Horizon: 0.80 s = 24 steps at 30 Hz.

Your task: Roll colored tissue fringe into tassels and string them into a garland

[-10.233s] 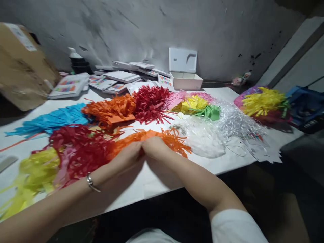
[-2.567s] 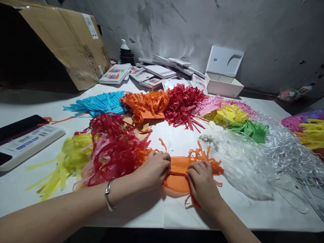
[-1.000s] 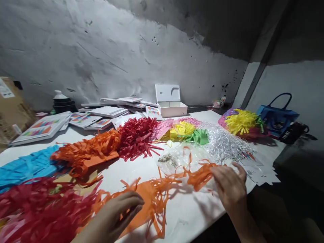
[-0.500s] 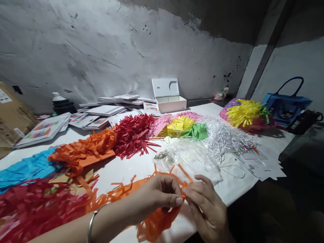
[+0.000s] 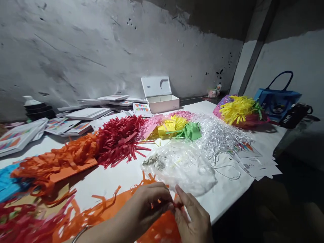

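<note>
Orange fringed paper [image 5: 113, 204] lies along the near part of the table and hangs down below my hands. My left hand [image 5: 152, 204] has its fingers closed on the orange paper, with a metal bangle on that wrist. Right beside it, fingertips almost touching, my right hand [image 5: 191, 214] pinches the same paper, its index finger raised. The exact spot between the fingertips is small and partly hidden. Just beyond the hands lies a clear plastic bag [image 5: 184, 165] with white contents.
Fringed paper bundles in orange [image 5: 65, 152], red [image 5: 120, 136], yellow [image 5: 172, 125] and green [image 5: 191, 131] stretch across the table. White strings [image 5: 220, 135] lie right, near printed cards [image 5: 258, 163]. Behind are an open white box [image 5: 163, 103], flat boxes [image 5: 88, 113] and a blue bag [image 5: 275, 101].
The view has shifted, so most objects sit further left. Both hands have moved left and lower in the picture, still together on the orange paper.
</note>
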Available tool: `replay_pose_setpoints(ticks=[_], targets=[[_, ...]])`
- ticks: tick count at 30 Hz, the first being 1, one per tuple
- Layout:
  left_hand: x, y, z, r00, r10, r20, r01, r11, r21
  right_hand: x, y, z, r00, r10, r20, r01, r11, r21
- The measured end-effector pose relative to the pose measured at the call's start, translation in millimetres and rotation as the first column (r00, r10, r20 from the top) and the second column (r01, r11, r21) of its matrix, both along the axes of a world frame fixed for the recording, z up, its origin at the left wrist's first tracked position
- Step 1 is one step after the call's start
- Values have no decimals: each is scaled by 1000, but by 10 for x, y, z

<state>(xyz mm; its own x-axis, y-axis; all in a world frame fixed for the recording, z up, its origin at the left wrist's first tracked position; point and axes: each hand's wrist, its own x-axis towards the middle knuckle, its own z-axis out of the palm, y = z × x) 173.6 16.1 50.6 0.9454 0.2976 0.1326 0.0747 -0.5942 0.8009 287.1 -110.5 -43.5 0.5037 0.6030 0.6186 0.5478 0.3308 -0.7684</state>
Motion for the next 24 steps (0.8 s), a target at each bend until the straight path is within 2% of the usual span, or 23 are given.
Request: replay_pose_setpoints(ticks=[2, 5, 8, 10, 12, 14, 15, 19, 21, 24], targets=[[38, 30, 43, 999, -29, -20, 30, 999, 42, 116, -5, 35, 996, 92, 7, -91, 995, -49], [154, 126, 55, 990, -53, -127, 55, 998, 17, 284, -37, 98, 974, 225, 24, -217, 961, -172], [423, 347, -8, 995, -36, -90, 42, 997, 68, 477, -28, 186, 972, 232, -27, -232, 948, -216], [680, 548, -101, 1000, -2, 24, -2, 985, 175, 643, 47, 227, 990, 131, -52, -140, 964, -226], [939, 737, -235, 999, -3, 51, -11, 961, 276, 818, 168, 213, 999, -43, 24, 48, 965, -256], [1147, 863, -390, 999, -27, -19, 31, 949, 312, 964, 294, 131, 970, -167, 178, 218, 922, -319], [1220, 894, -465, 998, -32, -53, 48, 949, 313, 1013, 344, 71, 950, -182, 252, 268, 892, -364], [1343, 879, -651, 996, 15, -85, 8, 962, 272, 1063, 413, -143, 918, -137, 371, 327, 791, -517], [1343, 854, -643, 996, 45, -79, -27, 975, 221, 1052, 399, -175, 918, -140, 370, 333, 779, -531], [1278, 834, -530, 993, 83, -84, -76, 994, 84, 1051, 369, -131, 927, -144, 345, 312, 807, -502]])
